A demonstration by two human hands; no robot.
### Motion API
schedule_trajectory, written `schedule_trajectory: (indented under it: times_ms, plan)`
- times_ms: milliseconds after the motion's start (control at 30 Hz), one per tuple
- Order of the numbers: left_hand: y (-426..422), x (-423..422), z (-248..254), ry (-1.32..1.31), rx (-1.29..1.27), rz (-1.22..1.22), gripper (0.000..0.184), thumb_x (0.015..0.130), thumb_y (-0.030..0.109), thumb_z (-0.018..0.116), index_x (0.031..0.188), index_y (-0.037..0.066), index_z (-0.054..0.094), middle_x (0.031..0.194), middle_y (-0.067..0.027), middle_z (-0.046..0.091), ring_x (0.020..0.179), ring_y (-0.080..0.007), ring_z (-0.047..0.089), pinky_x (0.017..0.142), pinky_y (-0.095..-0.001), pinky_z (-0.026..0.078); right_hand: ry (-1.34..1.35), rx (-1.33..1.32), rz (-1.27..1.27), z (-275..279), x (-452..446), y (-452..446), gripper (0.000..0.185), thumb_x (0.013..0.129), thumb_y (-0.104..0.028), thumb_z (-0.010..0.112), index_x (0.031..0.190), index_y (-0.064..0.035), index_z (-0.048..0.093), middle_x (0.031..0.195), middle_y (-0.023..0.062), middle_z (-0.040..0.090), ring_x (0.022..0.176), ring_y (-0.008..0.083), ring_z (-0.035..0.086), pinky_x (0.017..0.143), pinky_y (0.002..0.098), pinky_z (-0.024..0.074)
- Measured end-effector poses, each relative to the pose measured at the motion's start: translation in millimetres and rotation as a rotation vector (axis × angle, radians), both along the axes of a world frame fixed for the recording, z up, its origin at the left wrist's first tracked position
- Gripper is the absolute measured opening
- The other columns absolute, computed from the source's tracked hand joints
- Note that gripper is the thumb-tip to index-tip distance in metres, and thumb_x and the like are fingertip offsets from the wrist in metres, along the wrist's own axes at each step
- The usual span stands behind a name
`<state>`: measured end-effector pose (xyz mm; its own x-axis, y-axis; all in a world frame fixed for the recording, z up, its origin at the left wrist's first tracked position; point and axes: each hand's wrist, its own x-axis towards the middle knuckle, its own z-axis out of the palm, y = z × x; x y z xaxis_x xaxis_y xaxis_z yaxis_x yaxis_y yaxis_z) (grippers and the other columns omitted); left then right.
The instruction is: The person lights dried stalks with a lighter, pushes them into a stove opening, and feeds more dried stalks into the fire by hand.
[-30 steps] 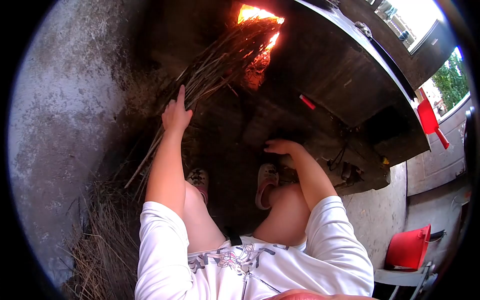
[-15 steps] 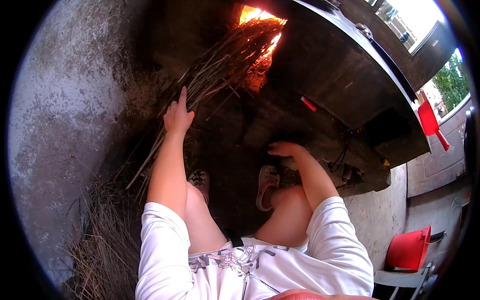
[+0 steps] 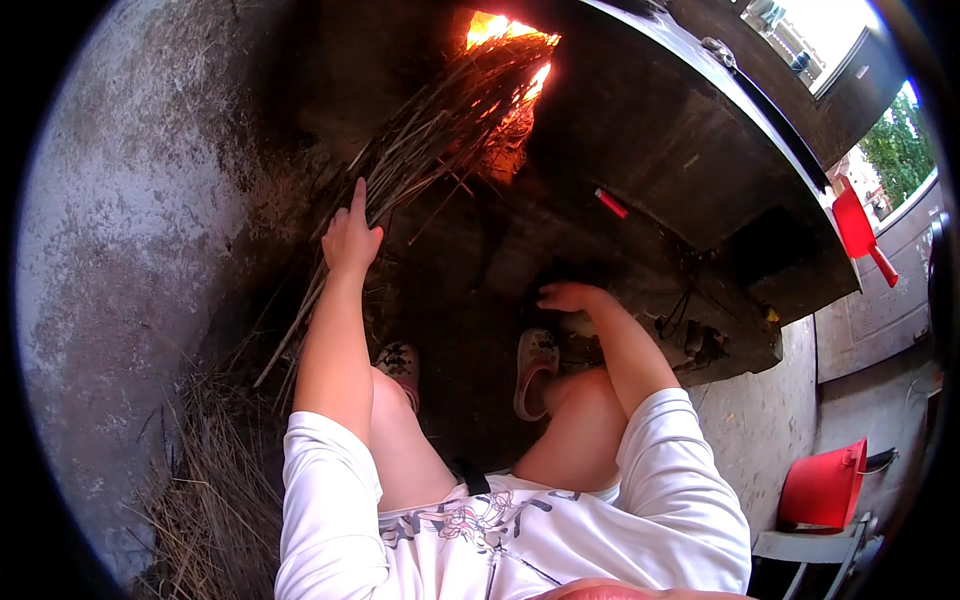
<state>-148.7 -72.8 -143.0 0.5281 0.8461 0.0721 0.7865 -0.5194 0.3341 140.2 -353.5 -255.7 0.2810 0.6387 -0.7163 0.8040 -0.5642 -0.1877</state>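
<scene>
My left hand [image 3: 350, 242] is at the lower end of a bundle of dry stalks [image 3: 410, 150], its index finger stretched along them. The other fingers curl down around the stalks and are partly hidden. The far end of the bundle lies in the fire [image 3: 495, 30] at the stove opening. My right hand [image 3: 568, 296] hangs loosely past my right knee, holding nothing, fingers slightly bent and apart. Below it are my clog [image 3: 538, 355] and the dark floor.
A heap of dry stalks [image 3: 215, 490] lies at lower left, by the mottled wall [image 3: 120, 230]. A red lighter-like object [image 3: 611, 203] sits near the dark stove side [image 3: 650, 130]. To the right are a red dipper [image 3: 855, 220] and a red bucket [image 3: 822, 487] on a white stool [image 3: 815, 548].
The view has shifted slightly, moving the fire and stalks a little left in the picture. Both hands keep nearly the same pose, the left still at the stalks.
</scene>
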Motion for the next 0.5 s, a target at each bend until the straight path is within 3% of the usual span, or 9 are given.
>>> schedule_trajectory:
  times_ms: [333, 400, 500]
  plan:
    - [-0.6, 0.0, 1.0, 0.000, -0.002, -0.005, 0.082, 0.078, 0.022, 0.062, 0.142, 0.027, 0.011, 0.105, -0.0147, 0.054, 0.094, -0.0301, 0.055, 0.075, -0.0414, 0.048, -0.004, -0.003, -0.004, -7.7, 6.0, 0.5, 0.078, 0.077, -0.067, 0.043, 0.138, -0.0184, 0.030, 0.143, 0.0107, 0.026, 0.129, 0.0308, 0.028, 0.104, 0.0426, 0.0259]
    - [-2.3, 0.6, 2.7, -0.010, 0.005, 0.008, 0.083, 0.076, 0.024, 0.066, 0.141, 0.025, 0.015, 0.097, -0.0142, 0.054, 0.093, -0.0297, 0.056, 0.077, -0.0417, 0.048, -0.006, -0.012, -0.006, -4.6, 4.4, 1.3, 0.077, 0.078, -0.066, 0.043, 0.138, -0.0184, 0.030, 0.143, 0.0108, 0.025, 0.129, 0.0309, 0.028, 0.105, 0.0425, 0.0258]
    - [-0.4, 0.4, 0.3, 0.002, -0.009, -0.006, 0.082, 0.078, 0.022, 0.062, 0.142, 0.027, 0.011, 0.104, -0.0150, 0.054, 0.094, -0.0297, 0.055, 0.075, -0.0410, 0.048, -0.023, -0.020, -0.005, 0.9, 0.3, 2.2, 0.076, 0.079, -0.065, 0.043, 0.138, -0.0179, 0.030, 0.143, 0.0108, 0.025, 0.129, 0.0307, 0.028, 0.105, 0.0423, 0.0256]
